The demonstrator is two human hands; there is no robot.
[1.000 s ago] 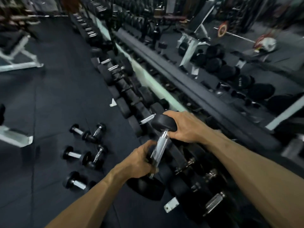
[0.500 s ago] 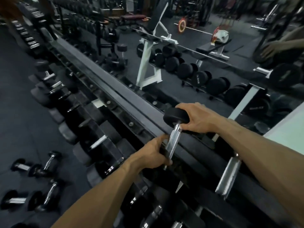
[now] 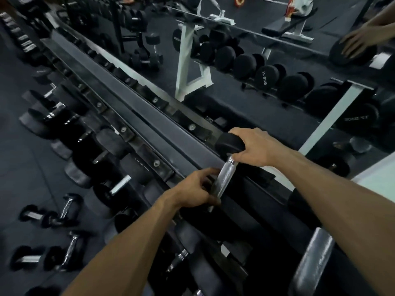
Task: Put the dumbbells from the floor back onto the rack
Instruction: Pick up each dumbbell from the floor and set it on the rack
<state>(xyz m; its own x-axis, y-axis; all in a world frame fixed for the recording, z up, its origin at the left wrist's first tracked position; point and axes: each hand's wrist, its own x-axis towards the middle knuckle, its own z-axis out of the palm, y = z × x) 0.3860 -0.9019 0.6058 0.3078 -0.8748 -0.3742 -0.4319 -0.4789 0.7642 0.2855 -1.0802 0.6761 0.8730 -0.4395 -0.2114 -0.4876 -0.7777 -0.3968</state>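
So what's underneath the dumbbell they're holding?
Under the dumbbell lies the rack's top rail. The dumbbell's lower head and its resting spot are hidden by the left hand.

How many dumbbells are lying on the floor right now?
5, all lower left: an upper pair of dumbbells, a lower pair, one cut off at the bottom edge. Others may be hidden.

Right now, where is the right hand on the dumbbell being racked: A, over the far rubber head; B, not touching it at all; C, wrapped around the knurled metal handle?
A: the right hand is cupped over the far rubber head of the dumbbell, at the top rail of the rack, while the left hand grips the near end of the handle.
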